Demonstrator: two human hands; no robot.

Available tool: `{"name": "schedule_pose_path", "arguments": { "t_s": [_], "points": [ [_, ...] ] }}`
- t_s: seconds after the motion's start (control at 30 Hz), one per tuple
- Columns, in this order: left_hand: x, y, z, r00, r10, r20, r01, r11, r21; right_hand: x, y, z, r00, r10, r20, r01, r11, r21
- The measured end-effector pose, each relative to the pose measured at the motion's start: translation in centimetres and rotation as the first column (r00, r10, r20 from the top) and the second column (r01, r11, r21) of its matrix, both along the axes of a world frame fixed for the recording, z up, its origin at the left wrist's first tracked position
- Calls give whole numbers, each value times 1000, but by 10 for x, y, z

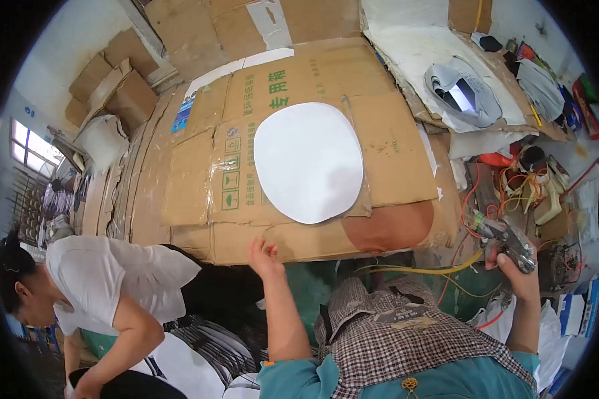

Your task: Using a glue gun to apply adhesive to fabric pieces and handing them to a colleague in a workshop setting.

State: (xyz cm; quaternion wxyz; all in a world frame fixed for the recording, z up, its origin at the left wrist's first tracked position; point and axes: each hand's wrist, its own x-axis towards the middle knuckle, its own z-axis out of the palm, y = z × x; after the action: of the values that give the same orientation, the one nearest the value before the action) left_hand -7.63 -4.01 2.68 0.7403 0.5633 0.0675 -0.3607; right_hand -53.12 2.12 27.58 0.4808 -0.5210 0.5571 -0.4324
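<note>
Cardboard-covered tabletop (399, 159) under white panel (309, 163)

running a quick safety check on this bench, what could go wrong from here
The yellow hose runs past the checked apron toward the metal tool in the right hand and might snag. The white rounded panel lies on the cardboard with nothing visibly holding it, so a bump could shift it. The left hand, near the cardboard's edge, could be struck if the tool swung that way.
</note>
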Motion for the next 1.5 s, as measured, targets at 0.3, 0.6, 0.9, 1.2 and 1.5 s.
{"name": "schedule_pose_path", "arguments": {
  "t_s": [0.3,0.6,0.9,1.2,1.5],
  "points": [
    [-35,-77,-69,488,-639,594,139,729,670,-3,-13,-3,963,264,48,-266,963,43],
    [-53,-92,-42,409,-756,511,-70,532,844,-15,-43,-5,996,72,49,-73,997,29],
    [-44,-97,-47,340,-712,614,-142,607,782,-8,-77,-21,982,144,119,-140,989,-45],
    [-22,-96,-54,440,-734,518,-24,567,824,-21,-72,-18,959,284,14,-283,957,-62],
    [-27,-104,-47,917,-390,86,315,838,445,-26,-67,-21,964,260,62,-258,966,-37]
  ]
}}
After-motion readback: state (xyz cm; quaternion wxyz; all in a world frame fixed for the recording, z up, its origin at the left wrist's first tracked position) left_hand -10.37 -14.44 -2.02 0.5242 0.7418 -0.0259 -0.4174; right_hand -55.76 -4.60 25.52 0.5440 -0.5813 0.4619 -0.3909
